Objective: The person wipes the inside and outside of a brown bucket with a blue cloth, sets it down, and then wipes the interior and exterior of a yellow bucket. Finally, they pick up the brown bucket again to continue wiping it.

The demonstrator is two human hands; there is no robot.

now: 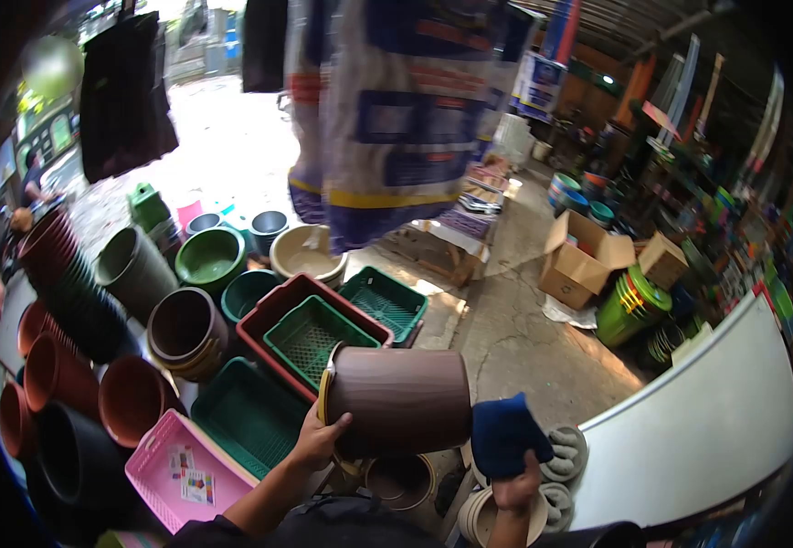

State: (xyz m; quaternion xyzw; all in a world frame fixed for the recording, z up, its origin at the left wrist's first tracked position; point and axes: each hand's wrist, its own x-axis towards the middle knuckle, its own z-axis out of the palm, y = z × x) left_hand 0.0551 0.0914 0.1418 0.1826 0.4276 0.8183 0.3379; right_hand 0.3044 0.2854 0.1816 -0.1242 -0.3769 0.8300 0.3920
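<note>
In the head view, the left hand (321,440) is curled over the rim of one brown plastic bucket (401,397), held sideways before the person; the right hand (517,486) clutches one blue cloth (509,434) by its base. Hard rubbing might twist that rim grip loose. I count two green mesh baskets (395,309), one pink basket (209,449), two cardboard boxes (572,274).

A dark brown round plastic bucket (401,402) is edged with yellow. A floppy dark blue cloth (508,436) is seen. A tall white plastic bag (406,119) is printed in blue and red, and striped yellow near its bottom. A green boxy plastic basket (312,336) is patterned with holes.
</note>
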